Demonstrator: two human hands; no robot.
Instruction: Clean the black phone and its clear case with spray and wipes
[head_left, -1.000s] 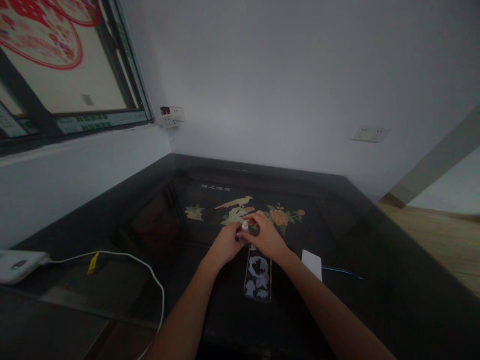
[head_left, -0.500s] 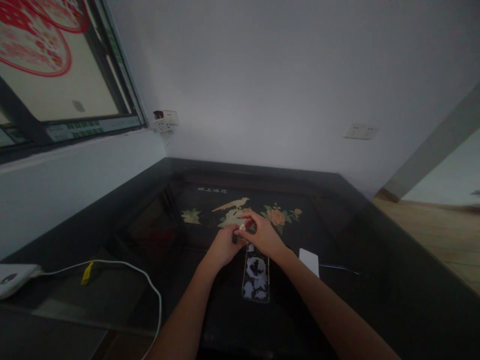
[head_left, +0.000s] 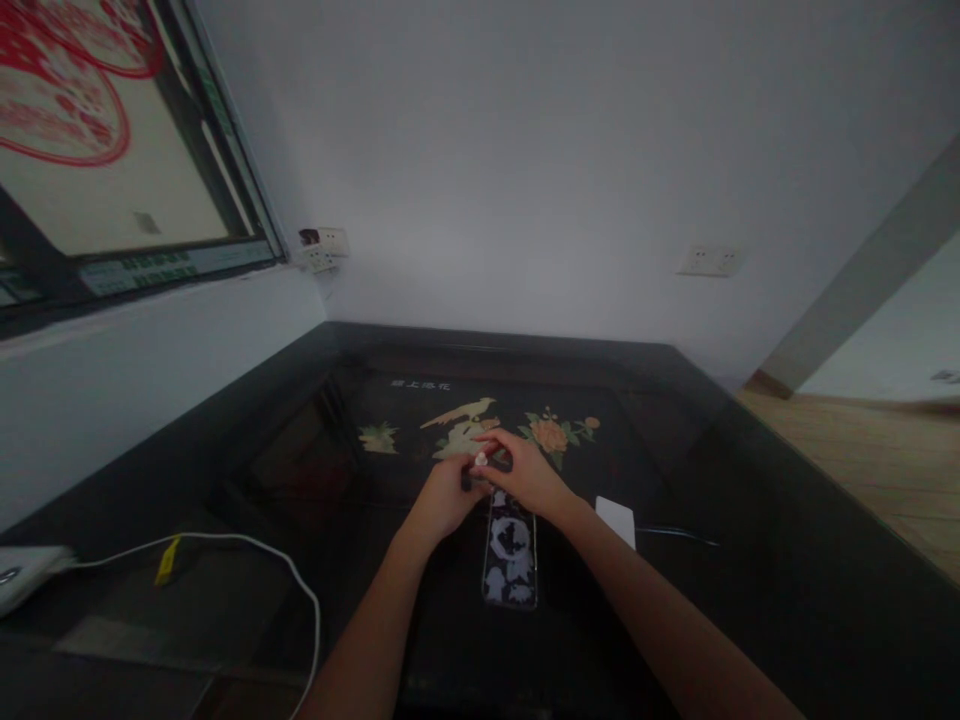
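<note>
My left hand (head_left: 444, 495) and my right hand (head_left: 529, 478) meet over the dark table, fingers bent towards each other. A small whitish object (head_left: 481, 459) sits between their fingertips, too small to name. My right thumb and forefinger pinch around it; the left fingers close against it from the other side and are partly hidden. Just below the hands, a clear phone case (head_left: 511, 565) with pale ghost-like shapes lies flat, its far end partly covered by the hands. A white card-like piece (head_left: 616, 521) lies beside my right forearm, partly behind it.
The black glossy table (head_left: 300, 460) has a bird-and-flower picture (head_left: 551, 436) in its top. At left, a white box-shaped device (head_left: 30, 575) has a white cable (head_left: 247, 538) with a yellow tag (head_left: 166, 562). A thin dark strip (head_left: 679, 534) lies at right. Wall sockets (head_left: 709, 261) are behind.
The view has shifted slightly. Both hands stay together around the small whitish object, with only slight finger movement. The phone case and white piece lie where they were.
</note>
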